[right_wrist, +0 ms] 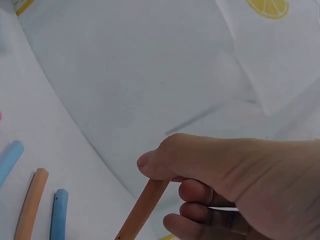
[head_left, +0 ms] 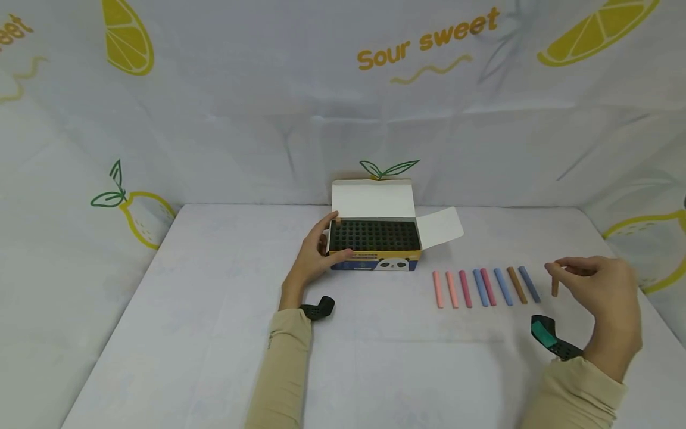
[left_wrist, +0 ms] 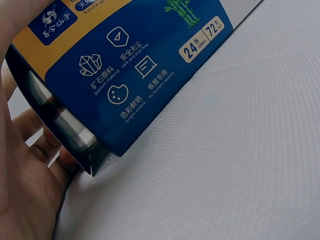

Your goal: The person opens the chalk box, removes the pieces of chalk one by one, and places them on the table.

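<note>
A chalk box (head_left: 373,262) with a blue and yellow front stands with its lid up and a dark, holed insert (head_left: 375,236) inside. The end of one orange-brown stick shows in the insert's back left corner. My left hand (head_left: 316,247) grips the box's left end, thumb at the front edge and fingers behind; the left wrist view shows the box's printed blue side (left_wrist: 135,65). On the right, my right hand (head_left: 605,286) pinches an orange-brown chalk stick (right_wrist: 142,210) between thumb and finger, its lower end pointing down.
A row of several chalk sticks lies on the white table between box and right hand: pink (head_left: 438,289), crimson (head_left: 465,289), blue (head_left: 503,287) and brown (head_left: 517,285). The box's side flap (head_left: 440,227) sticks out rightward. A printed cloth backdrop (head_left: 241,149) rises behind the table.
</note>
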`<act>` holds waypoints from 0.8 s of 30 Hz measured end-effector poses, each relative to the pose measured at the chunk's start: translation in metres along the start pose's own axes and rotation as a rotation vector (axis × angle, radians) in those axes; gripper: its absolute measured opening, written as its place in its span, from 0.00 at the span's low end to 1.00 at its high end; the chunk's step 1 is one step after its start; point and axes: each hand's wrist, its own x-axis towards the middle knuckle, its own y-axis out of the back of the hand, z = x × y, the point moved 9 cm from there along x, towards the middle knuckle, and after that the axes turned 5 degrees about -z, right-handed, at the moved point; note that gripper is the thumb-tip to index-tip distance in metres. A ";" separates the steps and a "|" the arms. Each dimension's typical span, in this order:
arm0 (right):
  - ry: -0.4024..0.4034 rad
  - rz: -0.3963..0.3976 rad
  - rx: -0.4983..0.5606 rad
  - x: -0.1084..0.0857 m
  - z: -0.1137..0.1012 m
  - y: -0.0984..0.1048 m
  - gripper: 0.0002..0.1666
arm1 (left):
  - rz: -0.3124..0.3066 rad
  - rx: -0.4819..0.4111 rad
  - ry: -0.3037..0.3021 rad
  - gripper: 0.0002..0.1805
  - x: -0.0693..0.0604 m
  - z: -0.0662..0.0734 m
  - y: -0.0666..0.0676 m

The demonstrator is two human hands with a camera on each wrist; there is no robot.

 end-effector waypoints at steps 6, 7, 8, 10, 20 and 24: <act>-0.098 -0.085 -0.002 0.005 0.023 -0.012 0.30 | -0.001 0.001 -0.002 0.52 0.000 -0.001 0.000; -0.106 -0.095 -0.003 0.006 0.025 -0.014 0.31 | -0.001 0.001 -0.003 0.52 0.000 -0.001 0.000; -0.111 -0.099 -0.005 0.008 0.027 -0.015 0.31 | -0.001 0.000 -0.004 0.53 0.000 -0.001 0.000; -0.114 -0.091 0.000 0.010 0.030 -0.018 0.31 | 0.000 -0.001 -0.005 0.53 0.001 0.000 0.000; -0.215 0.059 0.141 0.023 0.044 -0.043 0.27 | -0.001 -0.013 -0.006 0.49 0.000 -0.001 0.000; -0.233 0.098 0.179 0.025 0.047 -0.052 0.27 | 0.002 -0.018 -0.002 0.48 0.001 -0.001 0.000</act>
